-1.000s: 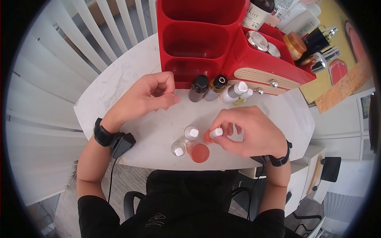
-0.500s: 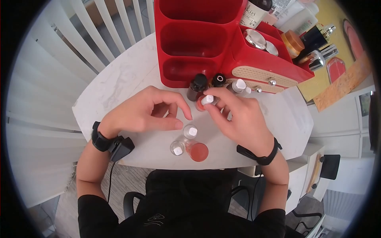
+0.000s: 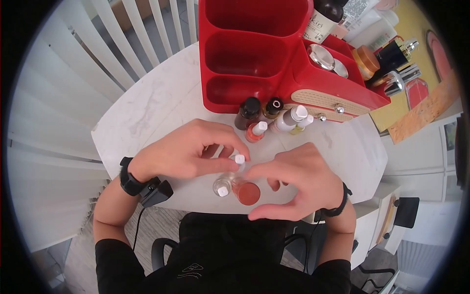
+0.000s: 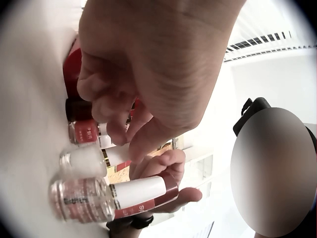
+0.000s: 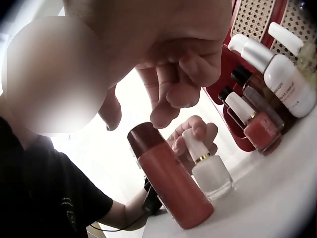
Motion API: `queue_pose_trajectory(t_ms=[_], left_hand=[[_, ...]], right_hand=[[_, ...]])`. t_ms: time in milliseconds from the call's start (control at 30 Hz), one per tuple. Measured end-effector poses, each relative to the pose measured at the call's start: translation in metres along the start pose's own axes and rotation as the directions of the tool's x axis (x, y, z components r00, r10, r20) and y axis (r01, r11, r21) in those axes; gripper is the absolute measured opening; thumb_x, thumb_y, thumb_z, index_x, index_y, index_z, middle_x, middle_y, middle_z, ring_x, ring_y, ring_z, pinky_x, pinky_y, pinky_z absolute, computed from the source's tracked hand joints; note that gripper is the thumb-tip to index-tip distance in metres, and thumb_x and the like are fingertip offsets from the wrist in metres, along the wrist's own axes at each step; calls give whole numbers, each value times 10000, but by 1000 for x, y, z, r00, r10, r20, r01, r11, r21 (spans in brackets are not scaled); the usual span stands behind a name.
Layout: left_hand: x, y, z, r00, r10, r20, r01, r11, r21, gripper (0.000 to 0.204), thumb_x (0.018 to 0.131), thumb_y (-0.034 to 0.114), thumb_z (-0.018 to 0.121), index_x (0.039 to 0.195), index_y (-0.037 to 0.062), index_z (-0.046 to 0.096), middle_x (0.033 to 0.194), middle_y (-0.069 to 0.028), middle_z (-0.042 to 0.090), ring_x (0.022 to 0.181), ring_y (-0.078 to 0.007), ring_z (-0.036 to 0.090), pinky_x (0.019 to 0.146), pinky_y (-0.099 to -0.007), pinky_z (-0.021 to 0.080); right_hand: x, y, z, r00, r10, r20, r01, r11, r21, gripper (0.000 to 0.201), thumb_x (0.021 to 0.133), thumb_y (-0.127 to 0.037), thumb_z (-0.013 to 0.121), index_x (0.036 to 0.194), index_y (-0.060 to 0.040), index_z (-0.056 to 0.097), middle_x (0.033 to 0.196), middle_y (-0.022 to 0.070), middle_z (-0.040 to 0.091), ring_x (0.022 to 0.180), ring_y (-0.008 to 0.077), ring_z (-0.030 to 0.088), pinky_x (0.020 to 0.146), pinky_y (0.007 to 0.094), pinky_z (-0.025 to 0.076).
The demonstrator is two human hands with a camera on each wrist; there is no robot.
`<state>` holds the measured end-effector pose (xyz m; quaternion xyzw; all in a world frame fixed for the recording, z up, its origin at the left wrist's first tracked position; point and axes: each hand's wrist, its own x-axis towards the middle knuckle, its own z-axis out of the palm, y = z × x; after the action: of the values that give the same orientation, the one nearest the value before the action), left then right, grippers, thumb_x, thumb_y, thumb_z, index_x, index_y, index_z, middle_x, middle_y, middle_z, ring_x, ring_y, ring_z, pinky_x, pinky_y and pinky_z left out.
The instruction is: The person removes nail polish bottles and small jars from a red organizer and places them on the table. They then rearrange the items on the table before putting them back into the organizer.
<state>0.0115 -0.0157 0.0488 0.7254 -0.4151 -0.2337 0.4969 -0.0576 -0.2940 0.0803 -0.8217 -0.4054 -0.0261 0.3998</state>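
Observation:
My left hand pinches the white cap of a milky-white nail polish bottle between thumb and forefinger. The bottle stands upright on the table. My right hand is spread, thumb and forefinger apart, beside a reddish bottle with a brown-red cap, holding nothing. A clear nail polish bottle with a white cap stands close by, nearest the left wrist camera. Farther back, a coral-red nail polish bottle stands in front of a dark bottle with a black cap.
A red organizer with open compartments and woven-front drawers stands at the back. Before it are another black-capped bottle and a white pump bottle. More cosmetics fill its right side. The marble-look table extends left toward the blinds.
The right hand carried the coral-red nail polish bottle back beside the dark bottle, let it go and drew back toward the front. The left hand moved in and took the milky-white bottle's cap.

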Motion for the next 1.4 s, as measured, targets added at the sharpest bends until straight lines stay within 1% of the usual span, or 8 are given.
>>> queue_pose_trajectory(t_ms=[433,700,967,1067,1167,1233,1267,1400], left_hand=[[5,-21,1,877,25,-479,106,964,243,215,1036,105,777,1247,63,775,875,31,722,632,-32,461,592,-247,374],[8,-28,9,842,25,-538,112,969,221,231,1064,125,763,1286,62,765,883,18,717,636,-41,502,605,-233,416],[5,-17,6,857,32,-515,103,967,232,269,1050,60,748,1318,52,734,922,11,692,664,-53,547,634,-234,438],[-2,5,2,865,-133,-483,221,966,130,262,1032,14,725,1293,43,723,922,10,675,667,-50,532,640,-246,417],[-17,17,-11,864,-71,-498,151,981,122,292,1023,99,758,1309,100,696,781,-18,630,614,-121,546,618,-288,432],[-27,37,-24,980,-168,-107,184,968,169,351,972,117,808,1312,93,723,862,23,677,651,-57,532,630,-263,410],[-27,51,-25,971,-238,29,227,951,211,432,932,201,876,1331,119,731,851,20,705,644,-88,575,624,-282,447],[-26,54,-7,957,-170,236,87,942,325,376,929,219,894,1275,134,775,895,-8,756,665,-177,659,651,-301,518]], right_hand=[[-9,-2,-5,999,45,0,-45,998,-34,346,839,-155,885,1162,-132,761,799,-11,743,677,176,743,607,307,565],[-13,16,-11,955,145,-259,-220,933,-286,371,814,-116,903,1162,-86,777,816,32,756,672,188,724,631,314,584],[-12,25,-6,937,113,-331,-231,911,-343,389,825,-145,910,1183,-79,773,807,40,753,655,198,714,609,313,572],[-14,30,-6,937,83,-339,-215,903,-371,408,827,-122,899,1214,-88,775,821,38,756,648,180,700,610,302,558],[-12,30,-6,939,31,-342,-171,906,-387,442,829,-96,890,1256,-102,777,816,34,753,635,160,684,609,293,541],[-12,28,-7,940,5,-341,-150,904,-401,450,832,-97,892,1267,-106,777,804,29,753,629,159,682,607,294,539],[-13,28,-7,941,11,-338,-155,902,-404,452,834,-96,890,1272,-111,778,795,24,753,624,158,681,605,295,537],[-16,26,-10,946,31,-324,-173,892,-418,470,825,-93,885,1282,-129,782,771,9,750,609,159,675,603,299,531]])
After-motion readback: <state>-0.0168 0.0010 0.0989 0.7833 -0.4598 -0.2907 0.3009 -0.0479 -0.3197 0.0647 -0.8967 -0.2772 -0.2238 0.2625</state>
